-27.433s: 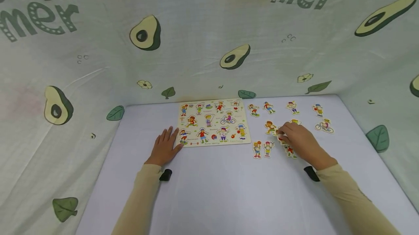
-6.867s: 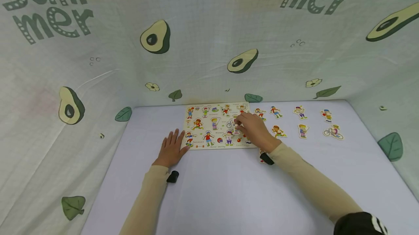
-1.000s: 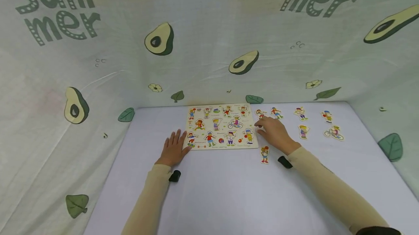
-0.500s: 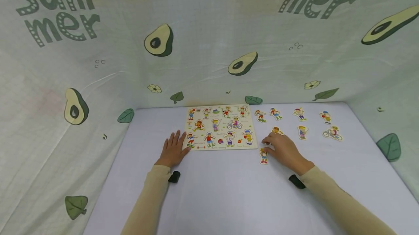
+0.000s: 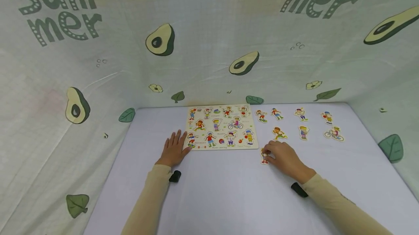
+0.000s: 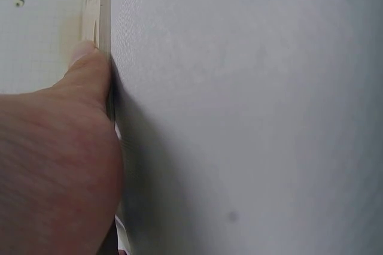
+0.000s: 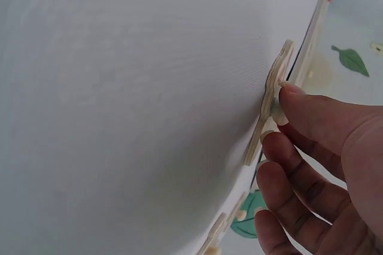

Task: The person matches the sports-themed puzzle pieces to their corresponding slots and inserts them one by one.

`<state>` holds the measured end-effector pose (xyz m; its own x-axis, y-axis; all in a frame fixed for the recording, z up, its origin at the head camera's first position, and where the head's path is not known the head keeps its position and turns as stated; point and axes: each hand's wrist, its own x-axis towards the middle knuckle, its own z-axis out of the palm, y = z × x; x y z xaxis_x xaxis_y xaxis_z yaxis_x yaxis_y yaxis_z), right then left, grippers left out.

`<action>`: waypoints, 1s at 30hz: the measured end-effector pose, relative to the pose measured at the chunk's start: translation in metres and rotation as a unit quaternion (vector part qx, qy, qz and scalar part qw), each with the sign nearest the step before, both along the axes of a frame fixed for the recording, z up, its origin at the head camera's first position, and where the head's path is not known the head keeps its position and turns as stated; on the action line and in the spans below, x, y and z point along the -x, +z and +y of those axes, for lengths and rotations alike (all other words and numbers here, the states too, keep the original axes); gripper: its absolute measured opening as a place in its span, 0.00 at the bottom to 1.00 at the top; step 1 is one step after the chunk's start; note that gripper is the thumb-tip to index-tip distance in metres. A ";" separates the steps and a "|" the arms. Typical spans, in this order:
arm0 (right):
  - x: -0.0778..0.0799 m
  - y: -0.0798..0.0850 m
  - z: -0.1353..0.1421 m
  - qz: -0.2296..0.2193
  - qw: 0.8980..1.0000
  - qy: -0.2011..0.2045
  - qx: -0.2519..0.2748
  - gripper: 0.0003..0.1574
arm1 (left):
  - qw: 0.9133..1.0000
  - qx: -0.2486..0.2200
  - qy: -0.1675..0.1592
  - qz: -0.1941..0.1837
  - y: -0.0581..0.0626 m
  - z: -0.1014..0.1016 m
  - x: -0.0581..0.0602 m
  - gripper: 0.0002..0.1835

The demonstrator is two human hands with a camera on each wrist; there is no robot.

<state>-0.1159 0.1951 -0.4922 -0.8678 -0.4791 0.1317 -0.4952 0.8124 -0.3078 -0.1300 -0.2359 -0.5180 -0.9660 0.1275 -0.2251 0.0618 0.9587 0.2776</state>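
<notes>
My left hand (image 5: 173, 150) rests with spread fingers at the left edge of the wooden puzzle board (image 5: 222, 146), whose printed spaces show children at sports. In the left wrist view the thumb (image 6: 87, 75) lies along the board's edge. At the board's near right corner, my right hand (image 5: 284, 158) pinches a puzzle piece (image 5: 263, 160) shaped like a child with a ball, partly hidden by the fingers. From the right wrist view this wooden piece (image 7: 270, 99) shows edge-on, with its small knob between thumb (image 7: 305, 102) and fingertips.
More puzzle pieces lie to the right of the board on the white table (image 5: 209, 198), among them a runner (image 5: 279, 133), a cyclist (image 5: 334, 133) and a skateboarder (image 5: 261, 115). A printed cloth (image 5: 203, 38) with avocados and leaves hangs behind.
My right hand has moved from the board's right edge back toward me and closed on the piece with the ball. The runner piece is uncovered. My left hand stays at the board.
</notes>
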 end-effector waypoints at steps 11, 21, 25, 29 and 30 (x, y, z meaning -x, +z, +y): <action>0.003 -0.001 -0.001 -0.010 1.000 -0.001 -0.006 0.11 | 1.000 0.003 0.002 -0.009 0.000 0.001 0.002 0.40; 0.004 0.006 -0.005 0.009 1.000 0.003 -0.015 0.09 | 1.000 -0.008 0.002 -0.015 -0.003 -0.003 0.004 0.42; 0.007 0.012 -0.007 0.022 1.000 0.010 -0.010 0.10 | 1.000 -0.005 0.003 -0.010 -0.004 -0.003 0.003 0.42; 0.011 0.016 -0.010 0.034 0.999 0.021 0.002 0.10 | 1.000 0.000 0.001 -0.008 -0.004 -0.003 0.002 0.42; 0.012 0.017 -0.011 0.037 0.999 0.023 0.005 0.11 | 1.000 -0.001 0.001 -0.006 -0.004 -0.003 0.002 0.41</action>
<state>-0.1277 0.1839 -0.4748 -0.8323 -0.5173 0.1992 -0.5542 0.7847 -0.2779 -0.1316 -0.2389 -0.5221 -0.9633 0.1260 -0.2369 0.0565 0.9583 0.2801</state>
